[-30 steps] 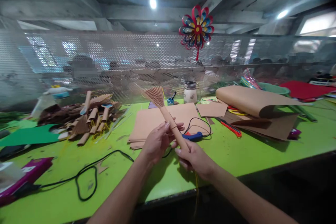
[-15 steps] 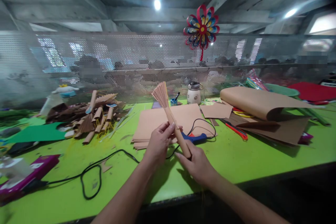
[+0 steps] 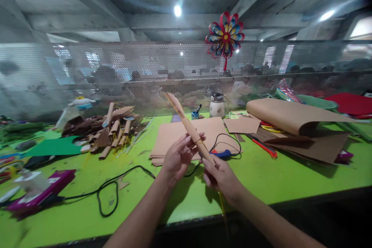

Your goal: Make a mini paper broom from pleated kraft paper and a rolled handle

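Note:
Above the green table I hold a pleated brown paper fan (image 3: 190, 128) with a rolled paper handle, tilted with its pleated end up and to the left. My left hand (image 3: 180, 155) is closed around its middle, fingertips showing on the far side. Lower down, my right hand (image 3: 221, 178) grips the handle's end between thumb and fingers. Yellow string (image 3: 223, 205) crosses the handle and dangles below my right hand past the table edge. Behind the handle, partly hidden, lies a blue corded tool (image 3: 223, 154) on the table.
Stacked brown paper sheets (image 3: 164, 135) lie beyond my hands. To the left are piled paper rolls (image 3: 114, 128), a purple power strip (image 3: 43, 190) and a looped black cable (image 3: 100, 201). Red-handled scissors (image 3: 264, 147), rolled brown paper (image 3: 276, 110) and a bottle (image 3: 217, 107) stand or lie rightward.
The fan has turned about its length, so its pleats now show edge-on. My right hand has shifted on the handle, and the yellow string shows more clearly. The view has shifted slightly.

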A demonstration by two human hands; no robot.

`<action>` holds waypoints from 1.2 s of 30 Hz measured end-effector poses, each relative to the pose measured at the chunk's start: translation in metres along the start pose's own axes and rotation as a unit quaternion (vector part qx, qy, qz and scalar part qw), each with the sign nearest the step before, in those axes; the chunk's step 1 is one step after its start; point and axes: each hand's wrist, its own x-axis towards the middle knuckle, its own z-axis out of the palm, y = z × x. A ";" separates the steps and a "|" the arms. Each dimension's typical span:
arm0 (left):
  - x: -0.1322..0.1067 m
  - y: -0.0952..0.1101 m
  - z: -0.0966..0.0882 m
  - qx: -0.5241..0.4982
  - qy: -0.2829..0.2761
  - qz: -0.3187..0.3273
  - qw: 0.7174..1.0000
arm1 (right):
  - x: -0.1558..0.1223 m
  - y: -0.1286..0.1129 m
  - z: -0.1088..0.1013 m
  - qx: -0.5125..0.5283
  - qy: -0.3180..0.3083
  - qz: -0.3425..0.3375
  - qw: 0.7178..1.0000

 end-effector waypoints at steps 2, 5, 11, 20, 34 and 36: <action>0.000 0.000 0.001 -0.003 0.024 0.006 1.000 | 0.003 0.003 0.001 -0.072 0.050 -0.039 0.995; 0.001 -0.002 0.002 0.030 0.061 0.022 0.997 | 0.006 0.008 0.000 -0.206 0.113 -0.114 0.965; 0.003 -0.003 0.000 0.050 0.080 0.041 0.995 | 0.001 0.010 0.002 -0.298 0.142 -0.157 0.931; 0.006 -0.001 -0.006 0.021 0.102 0.036 0.994 | -0.013 0.000 -0.003 -0.175 0.099 -0.080 0.976; 0.007 -0.002 -0.004 0.010 0.087 0.005 0.996 | -0.048 -0.021 -0.004 -0.390 0.057 -0.414 0.820; 0.006 -0.002 -0.004 0.014 0.082 0.008 0.997 | -0.051 -0.019 0.006 -0.416 0.001 -0.399 0.817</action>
